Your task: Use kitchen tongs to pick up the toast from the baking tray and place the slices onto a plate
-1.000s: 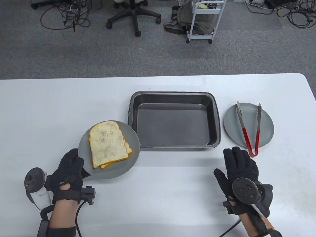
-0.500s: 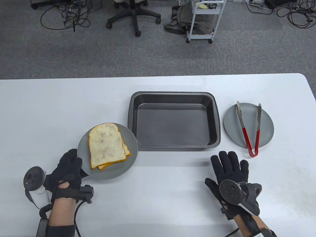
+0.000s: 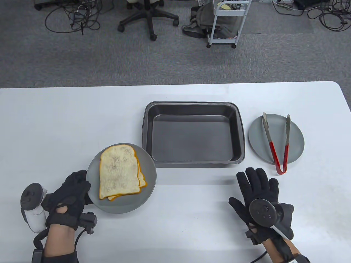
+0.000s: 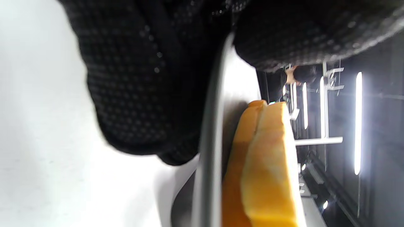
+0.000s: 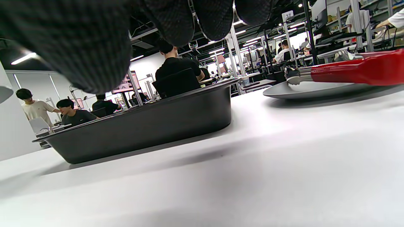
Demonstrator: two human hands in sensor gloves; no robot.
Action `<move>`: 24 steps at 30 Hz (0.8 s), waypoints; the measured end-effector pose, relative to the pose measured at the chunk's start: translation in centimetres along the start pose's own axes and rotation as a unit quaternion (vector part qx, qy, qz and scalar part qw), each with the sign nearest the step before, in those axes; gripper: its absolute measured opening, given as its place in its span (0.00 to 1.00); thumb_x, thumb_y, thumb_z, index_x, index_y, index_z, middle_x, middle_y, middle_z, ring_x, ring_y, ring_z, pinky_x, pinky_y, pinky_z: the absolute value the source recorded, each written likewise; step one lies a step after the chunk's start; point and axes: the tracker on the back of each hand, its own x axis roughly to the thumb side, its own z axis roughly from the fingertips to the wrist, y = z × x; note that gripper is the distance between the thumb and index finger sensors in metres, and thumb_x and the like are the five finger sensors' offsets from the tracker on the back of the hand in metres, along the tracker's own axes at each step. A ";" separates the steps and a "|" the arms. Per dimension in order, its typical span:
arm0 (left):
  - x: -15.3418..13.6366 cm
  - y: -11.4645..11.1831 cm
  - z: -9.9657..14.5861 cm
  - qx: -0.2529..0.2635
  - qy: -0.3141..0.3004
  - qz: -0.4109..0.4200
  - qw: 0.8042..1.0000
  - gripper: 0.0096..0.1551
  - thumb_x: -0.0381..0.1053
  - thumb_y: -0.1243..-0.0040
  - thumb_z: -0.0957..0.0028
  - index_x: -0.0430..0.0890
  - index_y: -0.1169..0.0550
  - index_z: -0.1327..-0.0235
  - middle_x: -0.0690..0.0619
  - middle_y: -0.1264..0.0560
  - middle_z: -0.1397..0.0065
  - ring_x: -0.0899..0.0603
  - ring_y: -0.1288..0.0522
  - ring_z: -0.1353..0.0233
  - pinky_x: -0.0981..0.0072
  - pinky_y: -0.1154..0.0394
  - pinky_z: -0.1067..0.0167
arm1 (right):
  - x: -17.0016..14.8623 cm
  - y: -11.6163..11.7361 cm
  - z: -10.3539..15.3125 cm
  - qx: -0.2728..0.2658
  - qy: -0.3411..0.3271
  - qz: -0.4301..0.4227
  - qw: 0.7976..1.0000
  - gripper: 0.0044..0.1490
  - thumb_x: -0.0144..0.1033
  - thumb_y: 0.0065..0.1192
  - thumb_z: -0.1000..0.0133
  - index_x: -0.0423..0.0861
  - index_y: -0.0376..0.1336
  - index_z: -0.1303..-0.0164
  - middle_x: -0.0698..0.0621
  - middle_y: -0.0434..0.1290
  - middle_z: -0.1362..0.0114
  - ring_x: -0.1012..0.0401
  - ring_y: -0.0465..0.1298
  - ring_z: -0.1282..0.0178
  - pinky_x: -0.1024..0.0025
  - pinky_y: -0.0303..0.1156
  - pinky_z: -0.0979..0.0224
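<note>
Toast slices (image 3: 118, 172) lie stacked on a grey plate (image 3: 148, 186) at the table's front left, just beside the front left corner of a dark baking tray (image 3: 193, 161) that holds nothing. At least two slices show in the table view, the lower one peeking out at the right edge; the exact count cannot be told. The left hand (image 3: 71, 191) grips the plate's left rim. The left wrist view, turned on its side, shows what the table view does not: gloved fingers (image 4: 142, 94) lie under the plate (image 4: 210, 142) and the thumb lies over its rim, and the toast (image 4: 265, 176) shows its orange crust edge-on.

The right hand (image 3: 257, 189) is flat above the white table (image 3: 192, 219), fingers straight and spread, holding nothing, well apart from the toast. Just beyond its fingertips lies one pair of kitchen tongs (image 3: 277, 142) with red handles, resting on a second grey plate (image 3: 257, 139) to the right of the tray, handles overhanging the near rim. The right wrist view, low to the table, shows the tray's outer wall (image 5: 142, 132) and the tongs (image 5: 347, 71) side-on.

In all: two plates, one tray, one pair of tongs.
</note>
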 end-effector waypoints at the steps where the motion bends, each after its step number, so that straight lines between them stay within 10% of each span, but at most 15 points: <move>1: 0.0 -0.1 -0.1 -0.011 0.005 -0.009 1.000 0.33 0.48 0.29 0.54 0.41 0.28 0.38 0.46 0.14 0.48 0.42 0.03 0.62 0.68 0.02 0.69 | -0.1 0.0 0.0 0.001 0.002 -0.003 1.000 0.56 0.61 0.71 0.57 0.51 0.54 0.20 0.43 0.53 0.13 0.39 0.51 0.12 0.24 0.45 0.21; 11: -1.0 -4.0 -1.4 -0.151 0.040 -0.084 0.984 0.33 0.47 0.28 0.53 0.42 0.31 0.37 0.45 0.17 0.46 0.39 0.05 0.57 0.65 0.03 0.64 | -0.5 0.1 -0.3 0.014 0.018 -0.021 1.000 0.56 0.61 0.71 0.57 0.50 0.54 0.20 0.42 0.53 0.13 0.39 0.51 0.12 0.24 0.45 0.21; 24: -2.1 -8.0 -2.0 -0.194 0.080 -0.135 0.968 0.34 0.45 0.33 0.49 0.39 0.37 0.34 0.42 0.21 0.41 0.38 0.07 0.52 0.64 0.04 0.58 | -0.9 0.3 -0.6 0.021 0.033 -0.025 0.999 0.55 0.60 0.71 0.56 0.49 0.55 0.21 0.41 0.54 0.14 0.39 0.52 0.13 0.25 0.46 0.21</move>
